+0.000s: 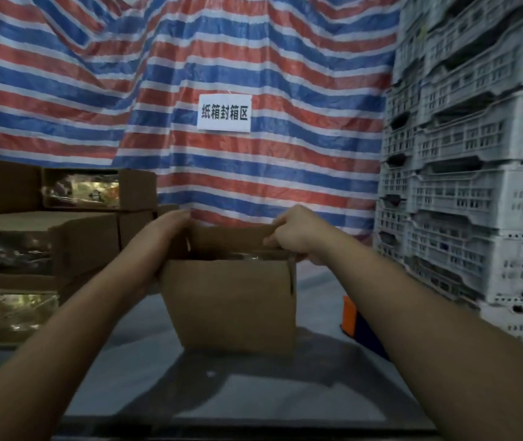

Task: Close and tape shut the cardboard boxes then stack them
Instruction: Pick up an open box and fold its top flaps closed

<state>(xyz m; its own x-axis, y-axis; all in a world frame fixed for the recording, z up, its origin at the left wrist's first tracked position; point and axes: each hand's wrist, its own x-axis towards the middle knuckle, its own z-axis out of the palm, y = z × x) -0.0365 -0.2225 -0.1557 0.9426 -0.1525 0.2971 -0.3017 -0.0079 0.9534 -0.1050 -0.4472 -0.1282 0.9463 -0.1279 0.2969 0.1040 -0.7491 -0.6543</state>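
Plain brown cardboard box (231, 307) sits on the grey table (145, 386), centre of view, straight ahead of the person. No print or tape visible on the near face. Top not closed: near flap stands up, far flap (231, 238) upright behind it, dark gap between them. Something shiny shows in the gap, too dim to identify.

Left hand (171, 224) is at the box's upper left corner, fingers going over the far side and out of sight, so I can't tell whether it's gripping or just resting there. Right hand (295, 232) has fingers curled around the top right edge of the far flap, holding it.

Stack of other cardboard boxes (85, 240) at left, past the table edge, several open toward the camera with glossy wrapped contents; blurred, contents not readable. Orange object (349, 315) to the right of the box, mostly hidden behind the right forearm. Grey plastic crates (463, 192) stacked at right, cut off by the frame edge. Striped red, white and blue tarp (190, 74) behind, with a white paper sign (224, 113) carrying printed characters. Whole frame is soft and dim.
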